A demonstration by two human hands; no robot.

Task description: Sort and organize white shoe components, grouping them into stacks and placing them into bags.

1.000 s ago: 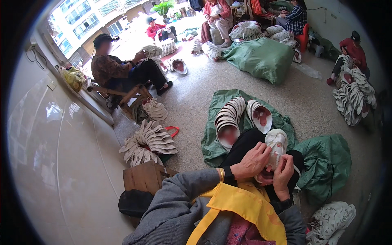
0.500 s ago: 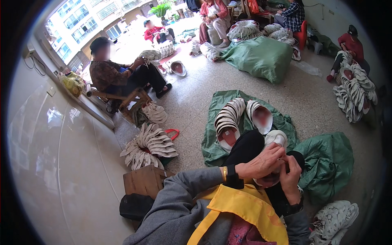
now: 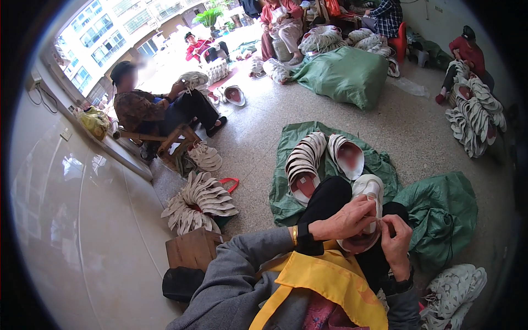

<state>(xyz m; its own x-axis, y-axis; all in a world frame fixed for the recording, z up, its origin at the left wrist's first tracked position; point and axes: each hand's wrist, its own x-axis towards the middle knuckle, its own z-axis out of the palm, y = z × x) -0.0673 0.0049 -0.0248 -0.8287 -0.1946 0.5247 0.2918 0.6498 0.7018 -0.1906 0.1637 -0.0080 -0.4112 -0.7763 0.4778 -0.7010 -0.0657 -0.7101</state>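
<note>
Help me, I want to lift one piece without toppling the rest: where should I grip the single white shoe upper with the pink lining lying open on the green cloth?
Grip the white shoe upper with the pink lining by its raised rim at the far end, from above. It lies open side up, apart from the nested row of white uppers beside it on the green cloth.

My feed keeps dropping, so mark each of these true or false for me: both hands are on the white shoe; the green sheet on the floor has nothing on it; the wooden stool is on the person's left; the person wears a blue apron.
1. Both hands are on the white shoe. True: the left hand and right hand hold the white shoe on the lap.
2. The green sheet has nothing on it. False: a row of white soles lies on it.
3. The wooden stool is on the person's left. True.
4. The apron is blue. False: it is yellow.
</note>
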